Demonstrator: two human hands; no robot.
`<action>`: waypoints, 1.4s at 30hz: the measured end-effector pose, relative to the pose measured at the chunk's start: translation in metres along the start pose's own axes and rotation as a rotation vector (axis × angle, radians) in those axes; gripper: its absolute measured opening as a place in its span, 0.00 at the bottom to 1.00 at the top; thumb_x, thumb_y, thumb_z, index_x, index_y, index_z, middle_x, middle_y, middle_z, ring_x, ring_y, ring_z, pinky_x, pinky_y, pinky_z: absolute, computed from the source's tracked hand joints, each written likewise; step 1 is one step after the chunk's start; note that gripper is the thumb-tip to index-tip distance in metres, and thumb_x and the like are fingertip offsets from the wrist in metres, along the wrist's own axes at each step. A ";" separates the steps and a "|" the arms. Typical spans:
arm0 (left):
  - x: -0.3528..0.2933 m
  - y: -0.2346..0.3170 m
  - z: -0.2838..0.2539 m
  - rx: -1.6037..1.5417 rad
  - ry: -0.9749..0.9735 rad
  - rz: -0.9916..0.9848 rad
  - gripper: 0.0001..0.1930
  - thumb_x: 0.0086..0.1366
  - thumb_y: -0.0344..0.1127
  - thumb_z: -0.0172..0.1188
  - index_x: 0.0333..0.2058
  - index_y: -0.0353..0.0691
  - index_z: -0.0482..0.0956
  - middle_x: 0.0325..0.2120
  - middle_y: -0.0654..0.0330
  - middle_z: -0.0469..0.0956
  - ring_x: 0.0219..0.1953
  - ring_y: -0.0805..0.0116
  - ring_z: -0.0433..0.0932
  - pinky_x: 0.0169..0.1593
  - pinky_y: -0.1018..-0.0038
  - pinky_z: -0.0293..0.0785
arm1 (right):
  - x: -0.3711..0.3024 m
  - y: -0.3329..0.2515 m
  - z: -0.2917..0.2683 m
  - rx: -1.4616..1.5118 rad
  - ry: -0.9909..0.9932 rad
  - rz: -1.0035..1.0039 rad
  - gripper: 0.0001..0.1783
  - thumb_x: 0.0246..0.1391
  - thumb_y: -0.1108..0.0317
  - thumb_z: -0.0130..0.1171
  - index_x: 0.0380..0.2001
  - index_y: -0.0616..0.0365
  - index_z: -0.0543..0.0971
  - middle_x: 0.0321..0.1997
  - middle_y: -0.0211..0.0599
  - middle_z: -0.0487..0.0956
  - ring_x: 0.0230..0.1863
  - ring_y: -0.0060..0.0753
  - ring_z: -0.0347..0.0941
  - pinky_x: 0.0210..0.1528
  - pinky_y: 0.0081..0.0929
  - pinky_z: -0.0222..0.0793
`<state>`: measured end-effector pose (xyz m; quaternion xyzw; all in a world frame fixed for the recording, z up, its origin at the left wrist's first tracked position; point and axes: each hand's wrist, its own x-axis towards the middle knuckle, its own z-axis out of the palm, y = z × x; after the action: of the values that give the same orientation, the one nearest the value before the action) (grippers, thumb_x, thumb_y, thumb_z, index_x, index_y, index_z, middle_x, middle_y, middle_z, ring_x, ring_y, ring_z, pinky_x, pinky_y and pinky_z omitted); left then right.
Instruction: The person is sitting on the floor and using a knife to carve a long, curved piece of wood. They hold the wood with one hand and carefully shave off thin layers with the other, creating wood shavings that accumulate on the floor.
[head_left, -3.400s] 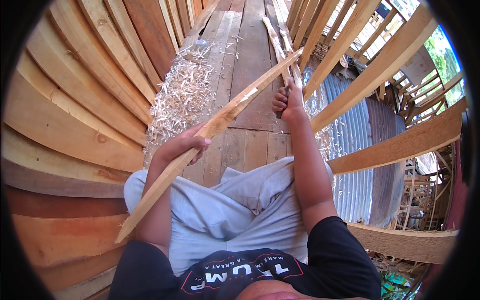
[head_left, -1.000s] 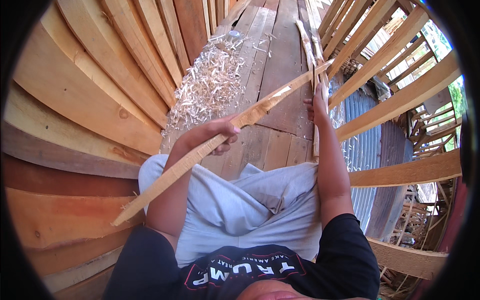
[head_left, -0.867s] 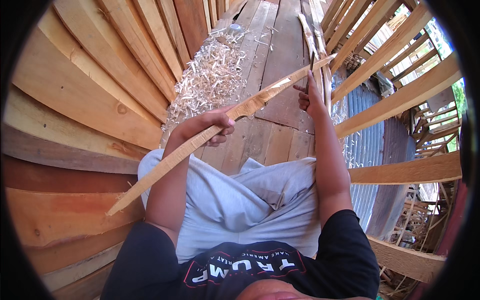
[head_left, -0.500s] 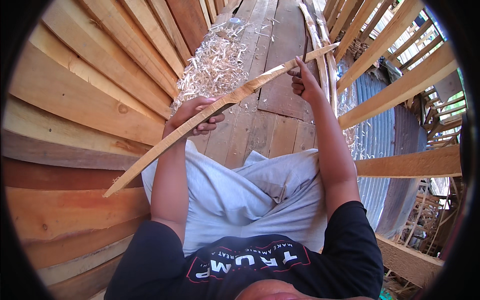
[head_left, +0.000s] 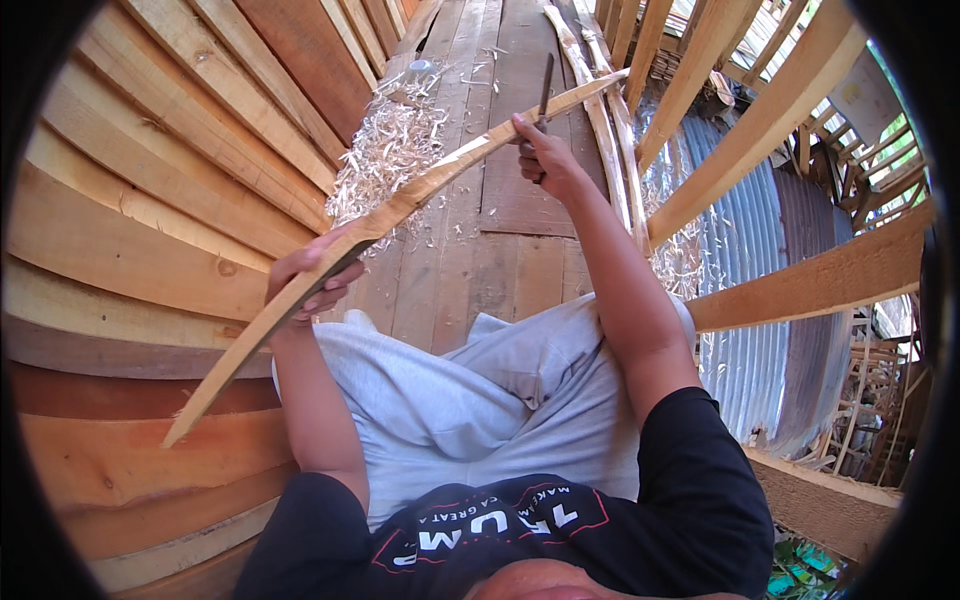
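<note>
A long, pale carved wooden stave (head_left: 415,190) slants across the view, its near end low at the left and its narrow far end at the upper right. My left hand (head_left: 312,278) is wrapped round its lower half, fingers curled at the side. Farther up, my right hand (head_left: 545,160) is closed on a knife whose dark, narrow blade (head_left: 546,82) points away from me, beyond the stave. The right thumb lies against the wood. Most of the knife's handle is hidden in my fist.
Curled wood shavings (head_left: 385,150) are heaped on the plank floor (head_left: 480,270) against the stacked boards (head_left: 120,225) at left. A small round container (head_left: 420,68) sits at the pile's far end. Peeled poles (head_left: 600,120) lie at right, beside wooden posts (head_left: 755,155) and corrugated metal sheet (head_left: 745,250).
Both hands and the stave have shifted to the left in view, the left hand also lower. The knife blade now shows more plainly above my right hand.
</note>
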<state>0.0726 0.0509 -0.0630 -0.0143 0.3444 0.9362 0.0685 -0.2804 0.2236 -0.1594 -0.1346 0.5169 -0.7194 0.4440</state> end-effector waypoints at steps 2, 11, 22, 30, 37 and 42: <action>-0.011 0.007 -0.010 -0.189 -0.068 0.097 0.36 0.66 0.42 0.51 0.64 0.24 0.49 0.23 0.54 0.67 0.08 0.80 0.63 0.11 0.90 0.61 | -0.007 -0.004 0.013 0.107 -0.075 -0.028 0.21 0.59 0.44 0.59 0.24 0.48 0.70 0.14 0.13 0.53 0.12 0.12 0.45 0.16 0.19 0.41; 0.051 -0.031 0.035 0.688 0.245 0.999 0.51 0.54 0.38 0.69 0.70 0.43 0.45 0.67 0.53 0.53 0.72 0.61 0.48 0.73 0.61 0.40 | -0.048 -0.026 0.081 0.385 -0.101 -0.053 0.23 0.60 0.45 0.58 0.22 0.44 0.63 0.16 0.16 0.55 0.13 0.13 0.46 0.16 0.19 0.43; 0.118 0.014 0.081 0.475 -0.179 1.321 0.23 0.41 0.20 0.54 0.40 0.43 0.75 0.33 0.59 0.75 0.47 0.61 0.74 0.70 0.52 0.51 | -0.070 -0.060 0.067 0.321 -0.136 -0.095 0.25 0.59 0.39 0.56 0.28 0.50 0.69 0.16 0.18 0.54 0.13 0.15 0.47 0.16 0.20 0.44; 0.138 0.044 0.094 0.291 -0.090 1.354 0.21 0.40 0.25 0.56 0.37 0.45 0.81 0.32 0.61 0.78 0.44 0.62 0.76 0.67 0.60 0.58 | -0.064 -0.081 0.036 0.106 -0.020 -0.265 0.26 0.60 0.40 0.55 0.25 0.48 0.62 0.16 0.19 0.56 0.14 0.15 0.49 0.16 0.19 0.45; 0.129 0.057 0.111 0.376 -0.170 1.426 0.21 0.39 0.25 0.55 0.37 0.44 0.80 0.31 0.62 0.78 0.44 0.62 0.76 0.67 0.60 0.55 | -0.060 -0.088 0.034 0.005 -0.224 -0.290 0.26 0.60 0.44 0.57 0.20 0.46 0.60 0.16 0.19 0.57 0.13 0.14 0.50 0.15 0.19 0.44; 0.088 0.068 0.134 0.376 -0.165 1.565 0.21 0.39 0.26 0.56 0.38 0.42 0.80 0.31 0.62 0.79 0.44 0.64 0.77 0.67 0.60 0.55 | -0.070 -0.095 0.052 -0.115 -0.217 -0.411 0.25 0.60 0.47 0.59 0.43 0.56 0.66 0.16 0.19 0.59 0.13 0.14 0.51 0.15 0.18 0.45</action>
<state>-0.0212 0.0972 0.0762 0.3119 0.4001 0.6371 -0.5802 -0.2540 0.2525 -0.0366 -0.3386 0.4678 -0.7455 0.3328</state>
